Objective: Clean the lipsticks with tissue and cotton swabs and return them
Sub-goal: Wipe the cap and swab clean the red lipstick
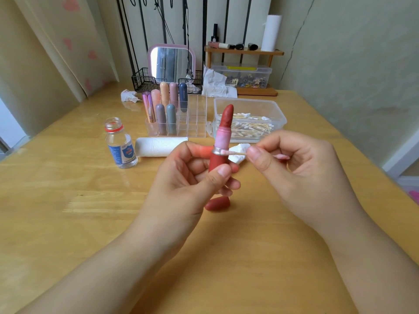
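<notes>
A wooden surface (68,200) carries a clear box of swabs (249,109), a clear organizer (195,123) with capped lipsticks standing in it, a tissue roll (156,146) lying on its side and an open bottle (119,143). The left hand (181,184) grips a red lipstick (223,141) upright above the surface, bullet pointing up. The right hand (301,171) pinches a cotton swab (233,152) lying level, its pink tip touching the lipstick's metal ring. The red cap (217,203) lies on the surface below.
</notes>
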`<state>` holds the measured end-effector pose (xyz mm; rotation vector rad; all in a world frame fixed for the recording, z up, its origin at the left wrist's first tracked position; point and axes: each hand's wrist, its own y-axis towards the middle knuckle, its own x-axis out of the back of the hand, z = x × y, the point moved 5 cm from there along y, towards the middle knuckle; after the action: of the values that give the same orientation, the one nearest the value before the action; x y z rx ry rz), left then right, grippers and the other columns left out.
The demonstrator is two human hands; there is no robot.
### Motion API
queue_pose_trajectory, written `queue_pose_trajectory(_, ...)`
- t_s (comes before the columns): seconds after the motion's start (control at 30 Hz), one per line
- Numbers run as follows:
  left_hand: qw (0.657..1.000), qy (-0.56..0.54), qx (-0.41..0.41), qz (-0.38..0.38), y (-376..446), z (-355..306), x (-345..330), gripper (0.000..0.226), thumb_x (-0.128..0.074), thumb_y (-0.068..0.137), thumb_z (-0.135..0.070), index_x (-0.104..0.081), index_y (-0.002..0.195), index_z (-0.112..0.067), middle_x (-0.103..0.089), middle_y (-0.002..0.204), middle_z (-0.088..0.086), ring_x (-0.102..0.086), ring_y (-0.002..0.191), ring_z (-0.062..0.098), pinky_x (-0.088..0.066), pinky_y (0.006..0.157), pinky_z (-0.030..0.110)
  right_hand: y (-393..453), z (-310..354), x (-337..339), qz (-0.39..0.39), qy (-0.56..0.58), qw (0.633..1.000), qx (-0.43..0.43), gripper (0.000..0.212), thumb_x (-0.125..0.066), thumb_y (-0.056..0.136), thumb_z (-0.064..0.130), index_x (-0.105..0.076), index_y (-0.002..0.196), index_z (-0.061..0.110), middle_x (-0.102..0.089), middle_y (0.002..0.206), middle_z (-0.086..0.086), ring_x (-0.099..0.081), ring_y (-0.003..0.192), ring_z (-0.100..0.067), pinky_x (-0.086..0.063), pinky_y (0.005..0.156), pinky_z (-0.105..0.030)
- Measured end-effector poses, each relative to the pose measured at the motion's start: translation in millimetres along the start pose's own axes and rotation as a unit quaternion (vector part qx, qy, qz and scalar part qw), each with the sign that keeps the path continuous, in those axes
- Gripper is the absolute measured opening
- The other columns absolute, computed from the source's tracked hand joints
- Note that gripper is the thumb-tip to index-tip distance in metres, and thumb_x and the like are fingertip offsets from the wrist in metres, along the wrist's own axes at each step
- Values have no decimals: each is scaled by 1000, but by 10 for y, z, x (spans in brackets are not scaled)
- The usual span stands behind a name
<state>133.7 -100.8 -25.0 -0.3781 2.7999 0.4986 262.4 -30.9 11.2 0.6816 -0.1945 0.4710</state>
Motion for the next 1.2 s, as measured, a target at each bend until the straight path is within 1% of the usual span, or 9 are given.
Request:
queue_pose_trajectory(0.07,1000,4,-1,-3,2,-1,16,23,-67,73,-8,-52,90,-8,-71,76,8,-66,64,19,-52,61,26,8,-7,17,-3,6,1000,-2,18,-64,81,25,-61,66,16,-45,52,9,-37,50,-6,-31,50,-15)
queue_pose_trajectory(0.23,1000,17,2,17,-10,-9,-21,30,-74,70,-15,-51,89,-8,-73,78,7,-64,63,13,-50,59,21,-29,80,-71,26,28,999,18,17,-66,84,13,-62,68,12,-60,53,16,-53,49,4,-36,54,-3)
queue_pose_trajectory(0.33,1000,21,9,9,-15,-34,-42,21,-64,74,-12,-48,88,-9,-72,77,8,-50,45,7,-41,46,14,4,41,15,6,5,1000,7,17,-64,82,23,-62,66,16,-49,50,9,-38,47,-5,-31,50,-11)
queue_pose_trajectory(0.43,1000,1,24,15,-3,-35,-39,27,-63,73,-10,-52,98,-8,-72,80,8,-37,36,10,-37,41,13,3,32,11,9,3,1000,4,17,-64,81,26,-62,67,17,-53,54,-6,-39,50,-19,-32,49,-19)
queue_pose_trajectory(0.53,999,11,42,32,7,4,-28,28,-64,74,-9,-61,101,-4,-70,81,3,-44,39,9,-38,44,16,-11,26,-10,12,-5,1000,3,17,-64,81,27,-64,68,17,-57,57,-12,-43,53,-26,-34,50,-25)
queue_pose_trajectory(0.7,997,5,56,52,-1,40,-1,14,-60,83,-19,-71,84,-10,-64,78,14,-55,54,18,-41,61,31,-11,8,20,3,-10,1000,4,16,-65,81,27,-63,68,18,-51,57,-13,-39,52,-23,-32,50,-20)
queue_pose_trajectory(0.83,996,-53,63,38,8,27,-12,26,-46,86,-17,-67,93,-2,-68,85,14,-65,62,20,-53,59,25,-4,9,34,-3,-19,1000,13,18,-65,82,27,-62,68,16,-49,56,-14,-41,53,-27,-33,50,-25)
queue_pose_trajectory(1.0,999,-5,45,7,17,7,32,25,-61,77,-16,-59,97,-2,-66,87,11,-69,67,25,-55,59,27,9,0,71,-15,-18,1000,13,22,-63,81,37,-62,69,18,-48,56,-13,-46,54,-36,-37,52,-35)
queue_pose_trajectory(1.2,999,16,49,14,17,33,23,34,-72,68,-10,-59,97,1,-61,81,11,-69,64,22,-54,58,27,-13,-5,-34,4,-25,1000,6,16,-65,80,27,-63,68,18,-42,54,-14,-38,52,-22,-31,50,-18)
